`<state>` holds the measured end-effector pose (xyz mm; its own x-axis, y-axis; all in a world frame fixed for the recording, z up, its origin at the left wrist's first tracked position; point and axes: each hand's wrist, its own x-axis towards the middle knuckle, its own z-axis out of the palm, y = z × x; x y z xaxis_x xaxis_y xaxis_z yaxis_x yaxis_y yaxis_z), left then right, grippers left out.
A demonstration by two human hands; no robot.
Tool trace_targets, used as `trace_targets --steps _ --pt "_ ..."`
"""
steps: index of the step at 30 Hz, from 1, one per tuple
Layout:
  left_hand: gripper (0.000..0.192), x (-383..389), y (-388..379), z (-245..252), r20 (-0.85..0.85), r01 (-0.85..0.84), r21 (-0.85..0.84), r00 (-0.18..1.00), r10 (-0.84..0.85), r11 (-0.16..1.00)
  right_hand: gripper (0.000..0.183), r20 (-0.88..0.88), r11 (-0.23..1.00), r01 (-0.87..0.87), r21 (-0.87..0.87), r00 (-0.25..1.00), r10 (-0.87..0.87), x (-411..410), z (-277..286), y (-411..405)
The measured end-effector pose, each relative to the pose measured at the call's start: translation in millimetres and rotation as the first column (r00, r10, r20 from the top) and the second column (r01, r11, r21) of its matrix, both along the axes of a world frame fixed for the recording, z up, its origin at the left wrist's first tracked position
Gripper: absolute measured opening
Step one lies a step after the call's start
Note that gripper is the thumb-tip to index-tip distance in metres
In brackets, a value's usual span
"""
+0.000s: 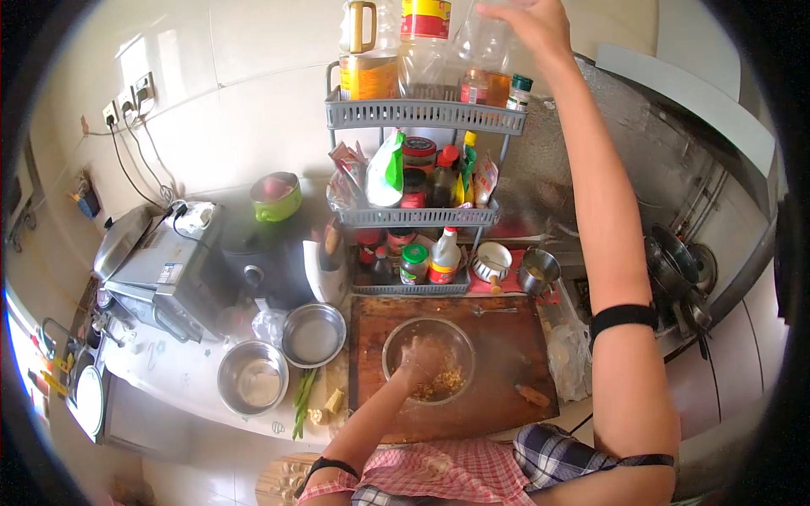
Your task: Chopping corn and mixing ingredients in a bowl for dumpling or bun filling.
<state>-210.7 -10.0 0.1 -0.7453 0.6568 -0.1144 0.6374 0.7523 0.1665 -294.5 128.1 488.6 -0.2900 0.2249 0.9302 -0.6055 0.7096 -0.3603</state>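
My left hand (423, 362) is down inside a metal mixing bowl (471, 370) that holds a crumbly yellow-brown chopped mixture. Its fingers are partly hidden in the bowl, so their grip cannot be made out. The bowl rests on a wooden cutting board (380, 417). My right hand (531, 19) is raised high at the top edge of the picture, beside the clear plastic containers (481, 44) on the rack's top shelf. Part of that hand is cut off, and whether it grips a container cannot be told. A fork (497, 310) lies at the board's back edge.
A grey plastic rack (424, 115) with bottles and jars stands behind the board. Two metal bowls (253, 378), green stalks (304, 401) and corn cob pieces (333, 401) lie at the left. A striped pot (492, 260) and a metal cup (539, 271) stand back right.
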Motion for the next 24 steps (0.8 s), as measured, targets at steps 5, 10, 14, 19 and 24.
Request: trace_targets --steps 5,10,14,19,24 --pt "0.07 11.6 -17.3 16.2 0.168 0.002 -0.128 0.986 0.02 0.992 0.069 0.051 0.991 0.133 -0.026 0.99 -0.132 -62.6 20.3 19.3" --pt "0.061 6.4 -12.8 -87.4 0.022 0.003 -0.065 1.0 -0.002 0.998 0.073 0.127 0.979 0.205 0.002 0.971 -0.203 -94.4 10.0 15.9" --pt "0.055 4.1 -6.3 -70.9 0.276 0.112 -0.14 0.959 -0.07 0.984 0.077 0.135 0.982 0.189 0.004 0.973 -0.188 -92.3 13.6 18.1" --pt "0.063 5.5 -8.2 -68.5 0.362 0.005 -0.017 0.932 0.002 1.0 0.078 0.104 0.993 0.118 -0.007 0.988 -0.117 -111.7 20.5 22.1" --pt "0.07 28.3 -0.8 14.7 0.24 -0.013 -0.004 0.971 0.014 1.0 0.081 0.307 0.97 -0.048 -0.237 0.944 0.122 -103.0 18.8 3.3"
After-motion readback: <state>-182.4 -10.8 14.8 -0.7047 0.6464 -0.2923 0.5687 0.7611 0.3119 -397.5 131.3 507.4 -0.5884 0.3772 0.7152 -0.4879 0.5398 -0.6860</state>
